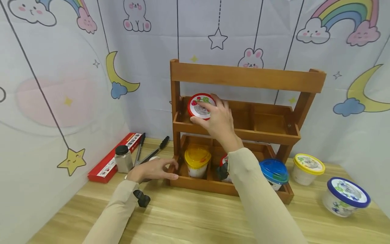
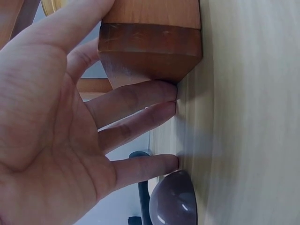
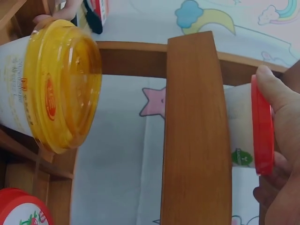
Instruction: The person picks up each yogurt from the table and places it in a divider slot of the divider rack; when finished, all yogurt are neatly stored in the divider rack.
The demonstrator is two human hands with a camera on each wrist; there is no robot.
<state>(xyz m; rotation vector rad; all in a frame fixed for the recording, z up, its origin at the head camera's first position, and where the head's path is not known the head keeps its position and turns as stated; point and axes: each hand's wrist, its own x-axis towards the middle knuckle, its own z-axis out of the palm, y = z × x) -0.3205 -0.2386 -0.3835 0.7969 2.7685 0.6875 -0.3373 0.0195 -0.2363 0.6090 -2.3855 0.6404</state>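
Observation:
My right hand (image 1: 220,120) grips a round tub with a red lid (image 1: 199,106) at the upper left compartment of a wooden two-tier rack (image 1: 246,76). In the right wrist view, the tub's white side (image 3: 241,126) shows beyond the upper tier's front board, with fingers and thumb around its red lid. My left hand (image 1: 155,169) is at the rack's lower left front corner. Its fingers look mostly straight in the left wrist view and touch the side of the corner block (image 2: 150,51).
A yellow-lidded tub (image 1: 197,162), a partly hidden red-lidded tub and a blue-lidded tub (image 1: 274,173) occupy the lower tier. Right of the rack are another yellow-lidded tub (image 1: 308,168) and a dark-blue-lidded tub (image 1: 345,196). Leftward lie a jar (image 1: 123,161), red box (image 1: 106,166) and tongs (image 1: 155,152).

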